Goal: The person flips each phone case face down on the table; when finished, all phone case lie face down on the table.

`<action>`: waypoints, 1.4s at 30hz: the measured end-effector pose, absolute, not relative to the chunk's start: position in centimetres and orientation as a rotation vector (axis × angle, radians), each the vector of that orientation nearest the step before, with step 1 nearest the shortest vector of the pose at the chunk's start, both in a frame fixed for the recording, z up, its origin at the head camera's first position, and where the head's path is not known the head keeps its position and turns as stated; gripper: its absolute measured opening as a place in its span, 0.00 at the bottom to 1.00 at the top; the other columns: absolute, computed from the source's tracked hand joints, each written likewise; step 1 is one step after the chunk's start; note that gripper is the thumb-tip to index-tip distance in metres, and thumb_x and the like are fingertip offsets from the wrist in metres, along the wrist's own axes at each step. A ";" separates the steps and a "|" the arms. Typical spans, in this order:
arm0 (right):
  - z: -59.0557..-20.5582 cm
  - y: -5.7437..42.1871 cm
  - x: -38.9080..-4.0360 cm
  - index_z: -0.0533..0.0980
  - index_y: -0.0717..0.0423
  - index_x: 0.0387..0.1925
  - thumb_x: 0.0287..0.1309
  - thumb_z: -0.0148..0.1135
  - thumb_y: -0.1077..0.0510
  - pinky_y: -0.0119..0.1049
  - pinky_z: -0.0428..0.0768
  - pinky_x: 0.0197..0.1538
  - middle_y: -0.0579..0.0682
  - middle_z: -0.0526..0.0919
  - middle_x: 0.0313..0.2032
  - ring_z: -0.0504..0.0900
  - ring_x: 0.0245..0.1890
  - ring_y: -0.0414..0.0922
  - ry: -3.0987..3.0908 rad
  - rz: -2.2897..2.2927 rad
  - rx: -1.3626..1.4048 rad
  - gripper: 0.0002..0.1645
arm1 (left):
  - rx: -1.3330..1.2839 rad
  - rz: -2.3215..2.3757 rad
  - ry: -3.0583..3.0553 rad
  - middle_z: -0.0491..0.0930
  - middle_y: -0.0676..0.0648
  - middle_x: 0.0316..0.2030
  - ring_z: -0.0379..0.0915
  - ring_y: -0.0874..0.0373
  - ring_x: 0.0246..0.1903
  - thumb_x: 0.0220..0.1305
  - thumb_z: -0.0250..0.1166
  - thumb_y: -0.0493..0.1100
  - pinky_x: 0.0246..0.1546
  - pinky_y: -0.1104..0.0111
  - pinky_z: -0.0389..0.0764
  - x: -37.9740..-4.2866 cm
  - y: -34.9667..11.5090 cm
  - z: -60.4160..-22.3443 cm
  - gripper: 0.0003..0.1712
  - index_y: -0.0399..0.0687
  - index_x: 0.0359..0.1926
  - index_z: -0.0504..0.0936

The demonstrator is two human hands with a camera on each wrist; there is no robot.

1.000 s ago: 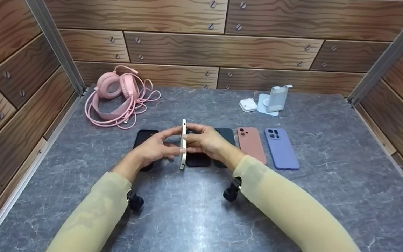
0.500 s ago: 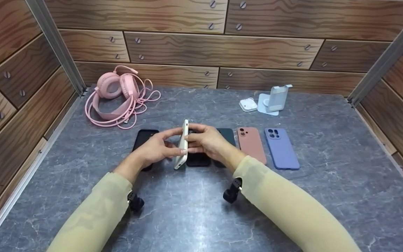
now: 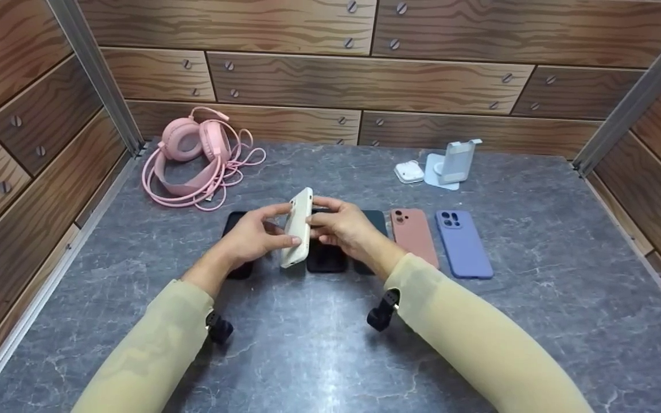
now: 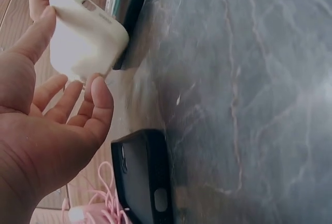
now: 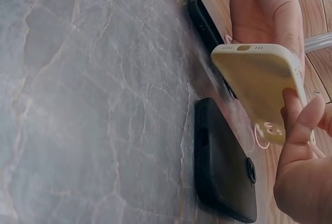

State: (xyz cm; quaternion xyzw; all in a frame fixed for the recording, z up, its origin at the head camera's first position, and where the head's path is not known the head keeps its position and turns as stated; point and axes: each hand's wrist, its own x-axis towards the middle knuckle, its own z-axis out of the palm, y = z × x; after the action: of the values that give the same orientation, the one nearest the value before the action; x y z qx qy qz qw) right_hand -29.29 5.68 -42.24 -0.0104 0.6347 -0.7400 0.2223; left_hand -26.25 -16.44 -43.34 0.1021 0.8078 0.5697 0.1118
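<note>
A cream phone case [image 3: 298,229] is held tilted above the table, its camera cutouts visible in the right wrist view. My left hand [image 3: 253,234] grips its left side, thumb on the near part and fingers toward the far end. On the opposite edge, my right hand [image 3: 353,230] pinches it between thumb and fingers. In the left wrist view the smooth outer back of the case [image 4: 80,40] shows. The right wrist view looks at its hollow inner side [image 5: 259,79]. Below the hands lie a black case [image 3: 327,259] and, partly covered by my left hand, another black case [image 3: 237,221].
To the right lie a dark green case [image 3: 377,221], a pink case [image 3: 413,238] and a periwinkle case [image 3: 464,244]. Pink headphones [image 3: 193,152] with a coiled cable sit at the back left. A small white square object [image 3: 409,171] and a pale blue stand [image 3: 455,163] are at the back right.
The cream case has turned from edge-on to show more of its broad face, and its near end has risen. Both hands keep their hold and shift slightly with it.
</note>
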 end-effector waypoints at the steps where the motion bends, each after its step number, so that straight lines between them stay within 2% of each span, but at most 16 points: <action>1: -42.2 5.7 -29.3 0.75 0.56 0.72 0.64 0.69 0.69 0.26 0.79 0.25 0.52 0.89 0.30 0.86 0.24 0.41 1.750 -2.046 -0.034 0.35 | 0.289 1.680 2.376 0.85 0.35 0.49 0.81 0.51 0.43 0.63 0.79 0.40 0.26 0.63 0.81 -26.3 -16.5 -43.3 0.44 0.45 0.78 0.71; 5: -42.2 5.8 -29.4 0.74 0.56 0.73 0.65 0.66 0.70 0.25 0.76 0.24 0.51 0.89 0.31 0.87 0.24 0.40 1.711 -2.066 -0.057 0.35 | 0.238 1.688 2.402 0.82 0.35 0.55 0.80 0.49 0.46 0.62 0.79 0.41 0.28 0.63 0.80 -26.4 -17.0 -43.4 0.44 0.46 0.77 0.71; 8: -42.2 5.9 -29.5 0.74 0.56 0.73 0.66 0.66 0.70 0.25 0.76 0.24 0.51 0.89 0.31 0.86 0.24 0.40 1.685 -2.083 -0.059 0.35 | 0.220 1.723 2.377 0.78 0.38 0.64 0.81 0.48 0.51 0.63 0.79 0.41 0.36 0.62 0.82 -26.5 -17.1 -43.4 0.45 0.45 0.78 0.70; 11: -42.2 5.9 -29.6 0.73 0.56 0.74 0.67 0.66 0.70 0.25 0.76 0.25 0.51 0.89 0.31 0.86 0.24 0.40 1.678 -2.087 -0.058 0.35 | 0.209 1.773 2.328 0.77 0.40 0.67 0.81 0.48 0.52 0.64 0.78 0.40 0.40 0.62 0.81 -26.6 -17.2 -43.4 0.44 0.44 0.78 0.69; 16: -42.3 6.0 -29.6 0.71 0.56 0.76 0.67 0.66 0.69 0.26 0.78 0.26 0.51 0.89 0.31 0.86 0.24 0.40 1.685 -2.087 -0.060 0.37 | 0.161 1.841 2.309 0.81 0.36 0.61 0.80 0.52 0.48 0.65 0.77 0.38 0.39 0.64 0.79 -26.7 -17.2 -43.6 0.42 0.42 0.77 0.70; 21: -42.6 6.0 -29.5 0.69 0.55 0.77 0.67 0.68 0.68 0.28 0.81 0.28 0.52 0.88 0.30 0.87 0.25 0.41 1.729 -2.079 -0.092 0.39 | 0.133 1.906 2.296 0.81 0.34 0.59 0.80 0.52 0.47 0.65 0.75 0.34 0.40 0.68 0.82 -26.7 -17.4 -43.8 0.41 0.38 0.76 0.70; 27: -42.9 5.9 -29.5 0.70 0.57 0.76 0.67 0.68 0.69 0.30 0.82 0.28 0.52 0.89 0.29 0.87 0.25 0.42 1.785 -2.056 -0.112 0.38 | 0.157 1.899 2.348 0.82 0.32 0.57 0.80 0.53 0.43 0.64 0.75 0.33 0.40 0.71 0.83 -26.7 -17.8 -43.7 0.41 0.33 0.75 0.70; 37: -43.3 5.4 -29.6 0.73 0.61 0.73 0.66 0.69 0.69 0.32 0.82 0.32 0.51 0.89 0.35 0.86 0.28 0.42 1.918 -1.970 -0.183 0.35 | 0.166 1.809 2.456 0.82 0.33 0.56 0.78 0.46 0.50 0.63 0.74 0.32 0.42 0.73 0.80 -26.7 -18.4 -43.3 0.40 0.32 0.74 0.71; 42: -43.4 5.3 -29.7 0.73 0.61 0.73 0.65 0.70 0.69 0.34 0.84 0.37 0.51 0.88 0.37 0.86 0.32 0.43 2.004 -1.902 -0.224 0.36 | 0.162 1.780 2.487 0.83 0.35 0.55 0.77 0.48 0.47 0.63 0.75 0.33 0.43 0.72 0.79 -26.8 -18.5 -43.5 0.40 0.33 0.74 0.71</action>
State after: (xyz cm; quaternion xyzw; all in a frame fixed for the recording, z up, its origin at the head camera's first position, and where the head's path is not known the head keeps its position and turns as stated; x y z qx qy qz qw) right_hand -29.67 5.26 -43.43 -0.0795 0.7106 -0.6745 0.1838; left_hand -26.78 -18.47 -43.52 0.0528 0.8115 0.5806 0.0394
